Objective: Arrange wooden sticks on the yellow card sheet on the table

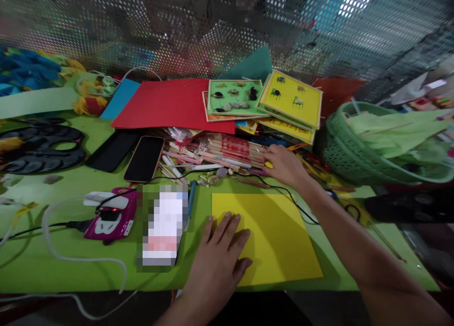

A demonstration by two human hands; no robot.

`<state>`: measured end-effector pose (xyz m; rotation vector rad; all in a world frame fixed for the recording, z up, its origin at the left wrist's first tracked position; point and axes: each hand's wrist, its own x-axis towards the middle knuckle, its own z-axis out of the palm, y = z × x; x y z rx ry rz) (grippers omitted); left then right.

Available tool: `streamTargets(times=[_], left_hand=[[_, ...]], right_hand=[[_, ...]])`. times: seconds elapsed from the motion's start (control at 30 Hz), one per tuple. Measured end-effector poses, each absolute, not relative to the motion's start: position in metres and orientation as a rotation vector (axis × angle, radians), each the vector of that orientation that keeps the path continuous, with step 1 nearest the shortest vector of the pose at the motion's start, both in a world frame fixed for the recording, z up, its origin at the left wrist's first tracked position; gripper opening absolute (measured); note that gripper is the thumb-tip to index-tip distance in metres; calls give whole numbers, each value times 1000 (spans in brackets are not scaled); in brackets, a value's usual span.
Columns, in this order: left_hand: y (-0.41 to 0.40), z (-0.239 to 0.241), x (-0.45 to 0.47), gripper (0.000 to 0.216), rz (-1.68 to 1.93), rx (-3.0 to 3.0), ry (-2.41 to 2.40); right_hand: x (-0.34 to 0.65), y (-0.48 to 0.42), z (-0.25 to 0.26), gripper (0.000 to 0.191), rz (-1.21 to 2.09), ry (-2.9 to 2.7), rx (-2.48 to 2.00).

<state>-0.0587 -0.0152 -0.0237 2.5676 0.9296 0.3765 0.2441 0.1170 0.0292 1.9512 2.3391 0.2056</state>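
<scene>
Two hands are at work on the green table [53, 269]: the left hand [220, 260] lies flat with fingers spread on the yellow paper sheet [273, 236], pinning its near left corner, while the right hand [285, 165], fingers curled loosely, reaches into the pile of wooden sticks [227, 151]. I judge this the picking step; next calls for pinching one stick. The sheet looks smooth and uncreased.
</scene>
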Motion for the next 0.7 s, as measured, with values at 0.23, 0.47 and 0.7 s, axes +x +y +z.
streamTargets(times=[0.23, 0.47, 0.7], left_hand=[[-17, -26, -58, 45, 401, 2561, 932], [-16, -25, -59, 44, 432, 2548, 932], [-16, -22, -59, 44, 413, 2534, 931]], right_hand=[[247, 119, 37, 9, 131, 2420, 2038], [255, 103, 51, 9, 247, 2487, 2170], [270, 83, 76, 8, -137, 2409, 2653]])
